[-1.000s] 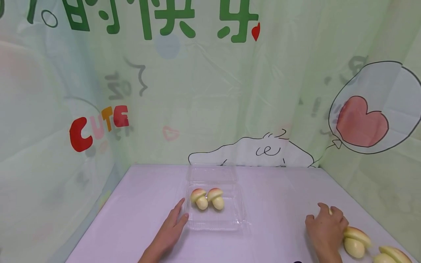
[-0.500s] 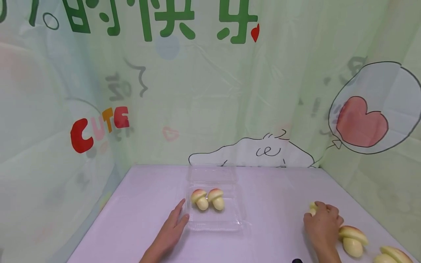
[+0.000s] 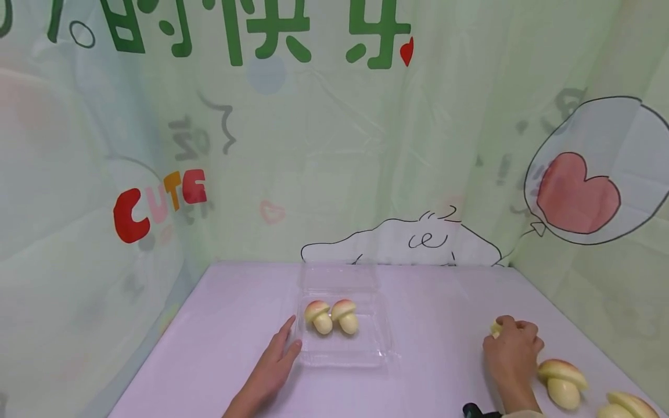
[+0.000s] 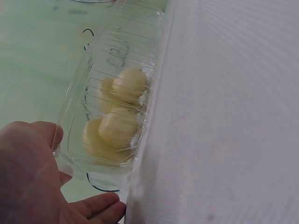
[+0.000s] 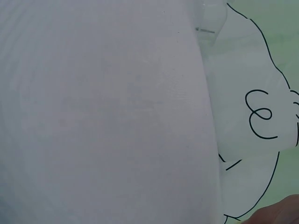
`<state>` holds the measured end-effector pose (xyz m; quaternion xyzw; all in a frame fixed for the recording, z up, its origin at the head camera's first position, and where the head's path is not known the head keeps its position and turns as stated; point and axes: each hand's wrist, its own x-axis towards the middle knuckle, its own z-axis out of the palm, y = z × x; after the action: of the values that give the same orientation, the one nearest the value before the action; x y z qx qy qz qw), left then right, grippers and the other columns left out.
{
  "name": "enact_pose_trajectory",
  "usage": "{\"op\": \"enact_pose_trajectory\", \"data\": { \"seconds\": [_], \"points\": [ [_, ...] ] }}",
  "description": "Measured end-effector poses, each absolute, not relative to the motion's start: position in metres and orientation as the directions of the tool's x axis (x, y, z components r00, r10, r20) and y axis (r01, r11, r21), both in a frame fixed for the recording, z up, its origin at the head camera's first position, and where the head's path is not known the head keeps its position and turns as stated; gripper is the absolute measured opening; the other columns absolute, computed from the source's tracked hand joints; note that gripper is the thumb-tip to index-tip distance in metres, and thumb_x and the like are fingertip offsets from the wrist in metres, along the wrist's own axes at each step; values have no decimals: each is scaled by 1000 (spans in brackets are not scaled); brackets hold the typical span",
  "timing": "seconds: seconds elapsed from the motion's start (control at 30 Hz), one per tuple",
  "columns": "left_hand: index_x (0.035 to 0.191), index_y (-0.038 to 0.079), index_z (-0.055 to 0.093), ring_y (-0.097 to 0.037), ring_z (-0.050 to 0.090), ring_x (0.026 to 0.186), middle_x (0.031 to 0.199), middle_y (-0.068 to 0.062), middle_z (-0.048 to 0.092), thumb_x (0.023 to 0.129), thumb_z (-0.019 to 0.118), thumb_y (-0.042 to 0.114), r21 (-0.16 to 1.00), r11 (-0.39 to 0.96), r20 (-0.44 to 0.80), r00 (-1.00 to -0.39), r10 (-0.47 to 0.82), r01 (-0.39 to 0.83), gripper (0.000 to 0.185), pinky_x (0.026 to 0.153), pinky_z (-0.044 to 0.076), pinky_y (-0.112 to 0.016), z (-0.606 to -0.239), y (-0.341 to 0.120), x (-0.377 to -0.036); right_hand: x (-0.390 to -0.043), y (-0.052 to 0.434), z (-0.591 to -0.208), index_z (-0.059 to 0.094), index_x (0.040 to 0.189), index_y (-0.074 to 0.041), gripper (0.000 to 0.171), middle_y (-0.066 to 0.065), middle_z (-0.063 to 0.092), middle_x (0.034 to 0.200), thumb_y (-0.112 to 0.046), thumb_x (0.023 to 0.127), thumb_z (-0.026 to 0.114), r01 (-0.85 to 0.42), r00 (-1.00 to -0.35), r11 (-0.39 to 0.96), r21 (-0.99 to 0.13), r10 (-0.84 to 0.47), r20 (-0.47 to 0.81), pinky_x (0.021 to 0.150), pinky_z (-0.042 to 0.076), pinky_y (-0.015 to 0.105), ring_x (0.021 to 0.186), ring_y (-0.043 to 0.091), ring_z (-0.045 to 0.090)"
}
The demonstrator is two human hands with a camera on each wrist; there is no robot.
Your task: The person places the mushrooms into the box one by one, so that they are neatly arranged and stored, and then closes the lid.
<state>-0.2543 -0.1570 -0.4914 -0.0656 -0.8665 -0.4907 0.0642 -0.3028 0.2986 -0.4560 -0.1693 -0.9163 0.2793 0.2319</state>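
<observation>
A clear plastic tray [image 3: 378, 348] with its lid open at the back sits mid-table and holds two mushroom-shaped pieces [image 3: 320, 317] [image 3: 345, 315], pink-capped with pale stems. My left hand [image 3: 289, 341] lies flat on the table, fingers straight, thumb against the tray's left edge. The left wrist view shows that hand [image 4: 28, 177] by the tray wall [image 4: 77, 95], with the mushrooms [image 4: 117, 128] behind the plastic. At the right, my right hand [image 3: 509, 342] curls around a third mushroom piece [image 3: 495, 328]; only its pale end shows.
Two more mushroom pieces [image 3: 561, 383] [image 3: 627, 406] lie on the lilac table [image 3: 439, 325] near my right hand. A green printed backdrop [image 3: 334, 145] closes in the back and both sides. The right wrist view shows only table [image 5: 103, 116] and backdrop.
My right hand has closed round a mushroom piece and drawn a little left and away from the two loose ones. The left hand and the tray have stayed put.
</observation>
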Motion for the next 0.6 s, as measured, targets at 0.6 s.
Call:
{"op": "enact_pose_trajectory", "data": {
  "seconds": [0.6],
  "points": [
    [149,21,23,-32,22,137,149,-12,28,98,44,38,850,491,183,-981,63,190,57,107,19,-56,-492,-156,-253,-303,305,-464,47,123,3,48,35,28,126,-5,77,58,150,-823,814,-561,417,386,72,33,63,111,58,27]
  ]
}}
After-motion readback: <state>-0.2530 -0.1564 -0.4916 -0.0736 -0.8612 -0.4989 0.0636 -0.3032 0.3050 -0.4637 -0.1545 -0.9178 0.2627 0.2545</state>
